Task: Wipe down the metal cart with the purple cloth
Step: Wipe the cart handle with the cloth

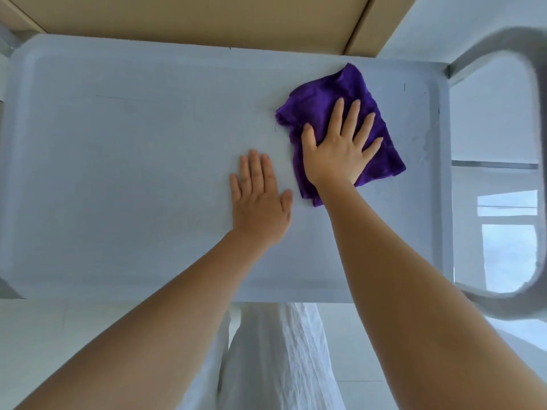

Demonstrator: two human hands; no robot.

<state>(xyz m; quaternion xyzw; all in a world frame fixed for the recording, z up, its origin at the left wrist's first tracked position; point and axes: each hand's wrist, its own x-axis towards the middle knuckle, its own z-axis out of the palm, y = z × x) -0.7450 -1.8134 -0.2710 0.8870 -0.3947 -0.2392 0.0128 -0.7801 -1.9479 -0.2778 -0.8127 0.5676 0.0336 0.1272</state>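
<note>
Hands at work on a metal cart (88, 173), seen from above by a camera worn on the person's head. The cart's top is a pale grey tray with a low raised rim and rounded corners. A curved handle (529, 84) stands off to the right of both hands.

The right hand (337, 149) presses flat on a purple cloth (325, 93), fingers straight and spread, palm down. Nothing is pinched or clamped; this grip is simply open and pushing. The cloth lies rumpled beneath and around that hand, one corner reaching beyond the fingertips toward the far rim, another trailing back beside the wrist.

The left hand (260, 199) rests just beside it, to its left and slightly nearer the body, also flat with straight fingers, touching bare metal and apparently steadying the cart.

Beyond the fingertips of both hands, past the far rim, sits a brown cardboard box (207, 19). White clothing shows below, between the forearms.

The cloth looks soft, light and floppy, likely to bunch or slide out from under a loose palm. Broad, even pressure through the whole hand near its middle should carry it best. The metal looks smooth and hard, so the cloth should glide easily.

Most of the tray lies left of both hands, seemingly yet to be wiped.
</note>
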